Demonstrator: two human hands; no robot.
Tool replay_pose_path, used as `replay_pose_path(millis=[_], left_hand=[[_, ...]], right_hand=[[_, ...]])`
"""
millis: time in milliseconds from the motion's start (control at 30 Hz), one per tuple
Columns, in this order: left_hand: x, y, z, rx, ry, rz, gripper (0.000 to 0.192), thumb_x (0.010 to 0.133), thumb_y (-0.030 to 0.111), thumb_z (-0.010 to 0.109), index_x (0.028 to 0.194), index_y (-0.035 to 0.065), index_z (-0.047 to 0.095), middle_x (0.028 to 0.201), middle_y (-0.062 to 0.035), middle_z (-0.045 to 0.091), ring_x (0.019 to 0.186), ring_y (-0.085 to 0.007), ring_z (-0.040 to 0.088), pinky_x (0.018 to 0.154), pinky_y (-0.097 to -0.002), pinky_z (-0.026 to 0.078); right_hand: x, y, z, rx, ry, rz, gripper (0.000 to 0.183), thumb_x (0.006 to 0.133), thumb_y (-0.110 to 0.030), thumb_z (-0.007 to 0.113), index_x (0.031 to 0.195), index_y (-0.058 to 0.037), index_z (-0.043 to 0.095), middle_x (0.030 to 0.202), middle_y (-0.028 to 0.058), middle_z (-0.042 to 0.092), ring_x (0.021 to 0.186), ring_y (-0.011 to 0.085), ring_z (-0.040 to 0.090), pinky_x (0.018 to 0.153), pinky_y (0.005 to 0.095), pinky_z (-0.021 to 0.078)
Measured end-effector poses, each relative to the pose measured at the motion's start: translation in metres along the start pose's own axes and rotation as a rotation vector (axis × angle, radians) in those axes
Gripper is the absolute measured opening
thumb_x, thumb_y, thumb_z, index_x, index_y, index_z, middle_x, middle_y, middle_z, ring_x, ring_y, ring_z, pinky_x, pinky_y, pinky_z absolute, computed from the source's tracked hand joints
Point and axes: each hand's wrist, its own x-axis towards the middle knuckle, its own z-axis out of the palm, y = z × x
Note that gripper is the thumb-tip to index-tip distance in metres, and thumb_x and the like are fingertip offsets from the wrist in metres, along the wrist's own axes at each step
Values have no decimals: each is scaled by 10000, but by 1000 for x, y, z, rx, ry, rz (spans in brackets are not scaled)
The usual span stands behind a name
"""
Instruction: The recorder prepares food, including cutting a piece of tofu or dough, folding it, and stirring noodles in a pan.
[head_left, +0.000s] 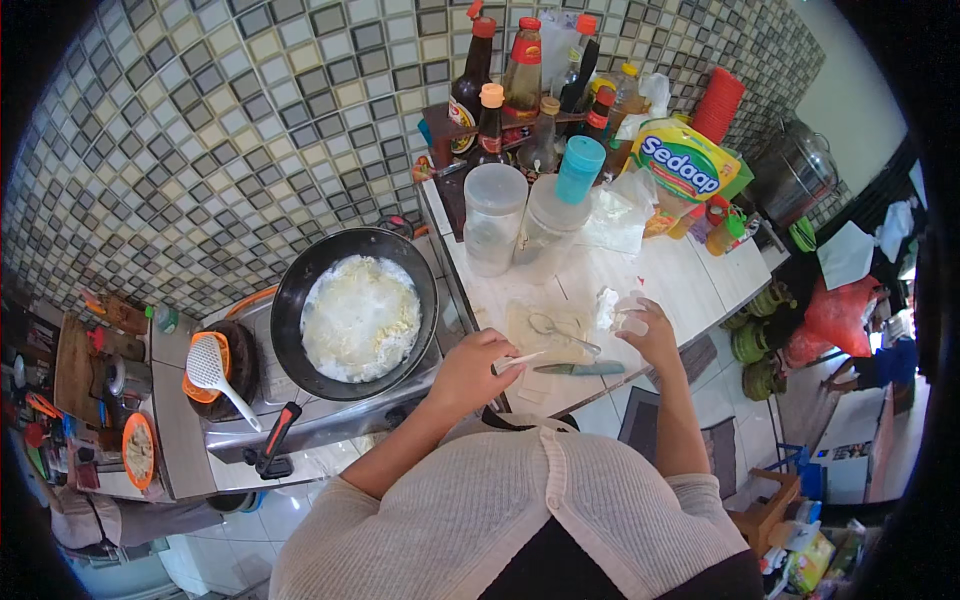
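My left hand (476, 367) pinches a thin, pale flat piece (520, 361), whose material I cannot make out, at the counter's near edge. My right hand (651, 334) has its fingers around a small translucent whitish piece (631, 322), perhaps plastic. Just left of it lies a crumpled white scrap (606, 307). Between the hands a metal spoon (559, 331) rests on a thin beige board or sheet (519, 322). A knife with a grey-green handle (596, 368) lies in front of the spoon. To the left, a black wok (281, 322) holds noodles in whitish, foamy liquid (360, 319).
The wok stands on a gas stove (322, 420), its handle (280, 439) pointing toward me. A white slotted ladle (214, 371) lies across an orange bowl (191, 390). Clear jars (495, 221), sauce bottles (521, 71) and a Sedaap noodle pack (682, 161) line the counter's back.
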Motion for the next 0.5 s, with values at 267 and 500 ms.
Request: replay_pose_path(millis=[267,500], left_hand=[[9,-6,2,225,-73,-14,221,818,303,647,899,100,678,890,-85,654,868,-290,631,748,-406,499],[24,-14,12,268,-86,-17,254,799,355,665,894,121,687,813,-57,668,780,-261,646,655,-375,501]], right_hand=[[13,12,15,187,-26,19,542,636,-229,835,1127,-99,648,1090,118,657,1022,299,602,872,401,488],[10,-10,16,48,-31,125,589,631,-196,826,1177,-141,612,1010,102,677,907,281,642,806,385,508]])
